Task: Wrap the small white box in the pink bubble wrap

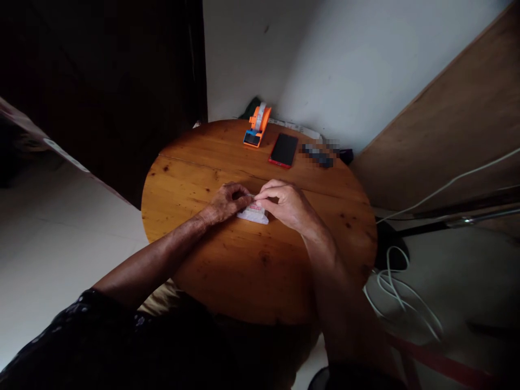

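Note:
Close to the middle of the round wooden table, a small whitish packet (253,216) with red print lies under my fingers. It looks like a little plastic bag, though I cannot make out its contents. My left hand (228,203) rests at its left side, thumb and fingers pinched on the upper edge. From the right, my right hand (284,201) pinches the same upper edge, its fingertips almost touching those of the left. Between the hands, part of the packet's top is hidden by the fingers.
An orange tape dispenser (257,125) stands at the table's (195,173) back. Beside it lie a phone (284,150) with a red edge and a dark, pixelated object (317,155). Behind runs a white strip (298,129) by the wall. White cable (400,292) loops on the floor at right.

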Tool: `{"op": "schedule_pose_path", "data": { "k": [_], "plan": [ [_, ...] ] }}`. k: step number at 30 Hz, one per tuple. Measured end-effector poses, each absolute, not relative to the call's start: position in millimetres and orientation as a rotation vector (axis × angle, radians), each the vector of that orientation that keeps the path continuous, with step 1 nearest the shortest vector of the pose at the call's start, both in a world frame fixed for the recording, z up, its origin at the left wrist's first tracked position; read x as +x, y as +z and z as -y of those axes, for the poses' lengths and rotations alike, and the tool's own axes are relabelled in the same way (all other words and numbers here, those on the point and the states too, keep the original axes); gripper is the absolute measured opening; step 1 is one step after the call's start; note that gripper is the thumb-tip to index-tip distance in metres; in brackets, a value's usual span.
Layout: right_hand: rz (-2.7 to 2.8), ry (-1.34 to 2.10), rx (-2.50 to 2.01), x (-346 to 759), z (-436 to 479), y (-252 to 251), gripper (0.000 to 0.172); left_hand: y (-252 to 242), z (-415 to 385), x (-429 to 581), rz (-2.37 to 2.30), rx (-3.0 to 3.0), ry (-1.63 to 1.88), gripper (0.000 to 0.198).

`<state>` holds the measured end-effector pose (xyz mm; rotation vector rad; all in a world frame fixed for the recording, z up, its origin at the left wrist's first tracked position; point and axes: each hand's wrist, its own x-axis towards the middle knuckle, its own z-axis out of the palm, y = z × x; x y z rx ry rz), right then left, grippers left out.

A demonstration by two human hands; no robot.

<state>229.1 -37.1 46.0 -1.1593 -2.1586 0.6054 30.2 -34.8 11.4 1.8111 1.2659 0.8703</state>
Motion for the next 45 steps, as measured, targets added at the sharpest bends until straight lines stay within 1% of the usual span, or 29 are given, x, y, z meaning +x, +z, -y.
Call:
{"op": "schedule_pose_path", "data": {
  "k": [8, 14, 21, 26, 34, 36, 39, 42, 45],
  "plan": [
    [2.271, 0.443, -1.179, 228, 39, 52, 0.016, 12, 35, 30, -1.270, 1.813, 0.857, 0.021],
    [2.331, 0.493, -1.108, 233, 39, 54, 0.017, 13, 35, 31, -1.291, 1.804, 0.871, 0.019],
    [2.432, 0.406, -1.093, 240, 38, 53, 0.017, 16, 37, 33, -1.311, 1.781, 0.859, 0.019],
    [2.480, 0.382, -1.059, 241, 39, 56, 0.019, 16, 38, 33, -1.296, 1.758, 0.865, 0.021],
    [2.451, 0.391, -1.023, 240, 39, 53, 0.021, 16, 37, 33, -1.258, 1.714, 0.886, 0.018],
    [2.422, 0.422, -1.010, 239, 38, 51, 0.021, 16, 37, 33, -1.259, 1.725, 0.895, 0.016],
    [2.337, 0.574, -0.975, 239, 37, 51, 0.017, 16, 37, 33, -1.260, 1.722, 0.917, 0.015],
    [2.182, 0.744, -0.940, 242, 36, 55, 0.015, 14, 38, 33, -1.217, 1.655, 0.941, 0.019],
    [1.993, 0.784, -0.966, 249, 34, 58, 0.014, 9, 37, 34, -1.147, 1.523, 0.990, 0.022]
  ]
}}
